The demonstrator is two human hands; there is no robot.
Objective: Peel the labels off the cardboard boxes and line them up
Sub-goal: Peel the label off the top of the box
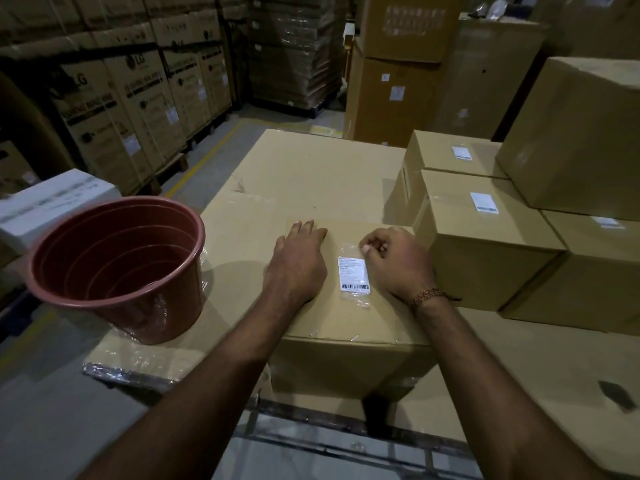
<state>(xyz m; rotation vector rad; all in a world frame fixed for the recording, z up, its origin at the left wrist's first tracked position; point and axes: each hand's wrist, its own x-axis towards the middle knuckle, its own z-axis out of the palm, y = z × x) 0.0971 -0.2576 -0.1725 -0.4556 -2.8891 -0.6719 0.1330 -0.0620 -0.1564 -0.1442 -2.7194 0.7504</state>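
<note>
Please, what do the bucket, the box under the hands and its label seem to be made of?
Bucket: probably plastic, reddish-brown, smooth with a slight sheen and a rolled rim. Box: brown cardboard, matte, with folded edges. Label: apparently white printed paper with a barcode, under a clear glossy film, probably plastic, which wrinkles and reflects light. The right hand picks at the film's top corner; the left hand lies flat.

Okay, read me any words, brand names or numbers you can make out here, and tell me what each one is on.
"LG": on the stacked cartons at far left.
Label on the box under the hands: barcode and print, too small to read.
White labels on the boxes at right: blurred.
White box at left: markings unreadable.
</note>
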